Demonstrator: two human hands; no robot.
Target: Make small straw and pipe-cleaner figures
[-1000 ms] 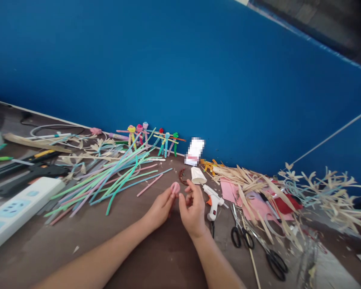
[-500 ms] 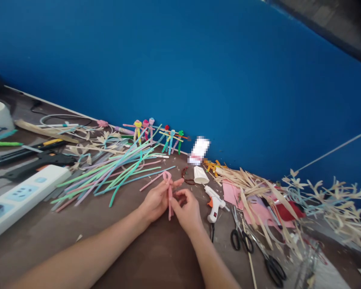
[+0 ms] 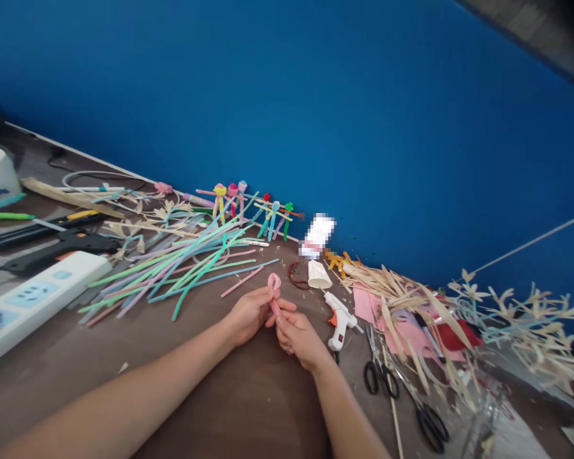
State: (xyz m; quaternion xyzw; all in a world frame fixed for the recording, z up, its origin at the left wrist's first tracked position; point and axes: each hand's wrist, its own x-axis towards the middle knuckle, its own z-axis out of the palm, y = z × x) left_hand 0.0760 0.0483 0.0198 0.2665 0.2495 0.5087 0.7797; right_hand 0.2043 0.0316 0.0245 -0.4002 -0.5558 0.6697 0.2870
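Observation:
A pink pipe cleaner (image 3: pixel 274 285) bent into a loop stands up between my two hands. My left hand (image 3: pixel 252 313) pinches it just below the loop. Lower down, the fingers of my right hand (image 3: pixel 297 333) are closed on its stem, the two hands nearly touching. Behind my left hand a short straight pink pipe cleaner (image 3: pixel 242 282) lies on the table, beside a spread pile of green, blue, purple and pink pipe cleaners (image 3: pixel 191 271). Small pipe-cleaner figures (image 3: pixel 233 194) lean near the wall.
On the right are a white cup (image 3: pixel 318 275), a white glue gun (image 3: pixel 339 320), black-handled scissors (image 3: pixel 431 427) and pale strips (image 3: pixel 387 287). A white power strip (image 3: pixel 38 299) and a black glue gun (image 3: pixel 67 248) lie left. The blue wall (image 3: pixel 287 115) bounds the table.
The pink loop has shifted slightly right and now looks smaller. My right hand has turned, its fingers closing round the stem. The camera view has moved a little.

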